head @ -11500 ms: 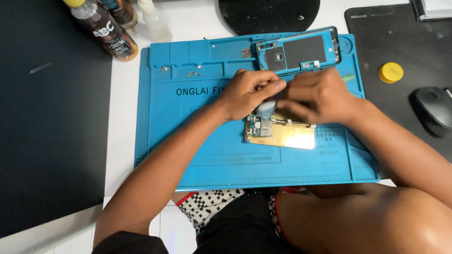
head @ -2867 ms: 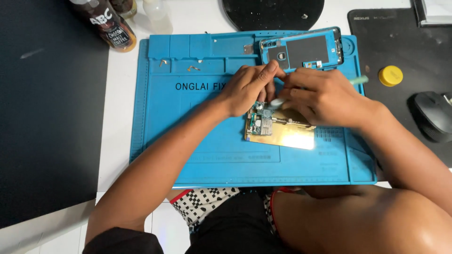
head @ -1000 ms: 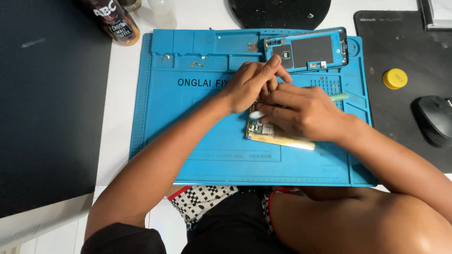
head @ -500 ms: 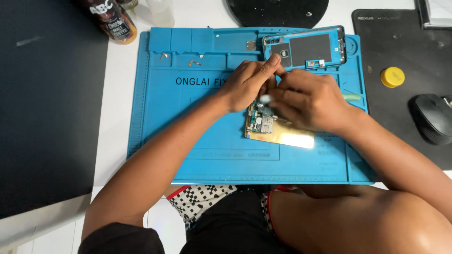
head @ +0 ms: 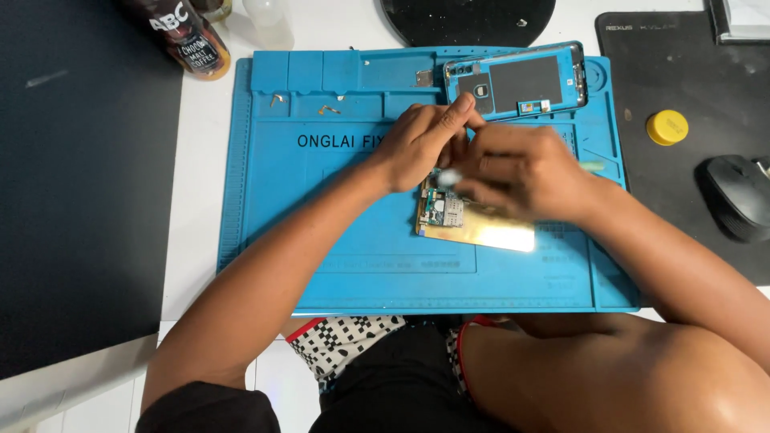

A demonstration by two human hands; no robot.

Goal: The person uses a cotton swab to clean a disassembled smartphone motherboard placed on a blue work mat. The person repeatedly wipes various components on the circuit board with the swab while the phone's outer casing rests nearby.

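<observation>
Since half a second ago my right hand [head: 525, 172] has slid right, baring the circuit board [head: 441, 207] on the gold plate [head: 489, 232] mid-mat [head: 337, 240] — it pinches a pale tool [head: 451, 176], left hand [head: 421, 144] fingers pressed together bracing — I judge light, steady pressure best.

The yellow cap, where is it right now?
The yellow cap lies on the black pad at the right, above the mouse and beside the blue mat.

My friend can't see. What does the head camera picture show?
Two bare hands, left hand and right hand, meet over a small green circuit board on a gold plate, on a blue rubber work mat. A blue opened phone frame lies behind.
</observation>
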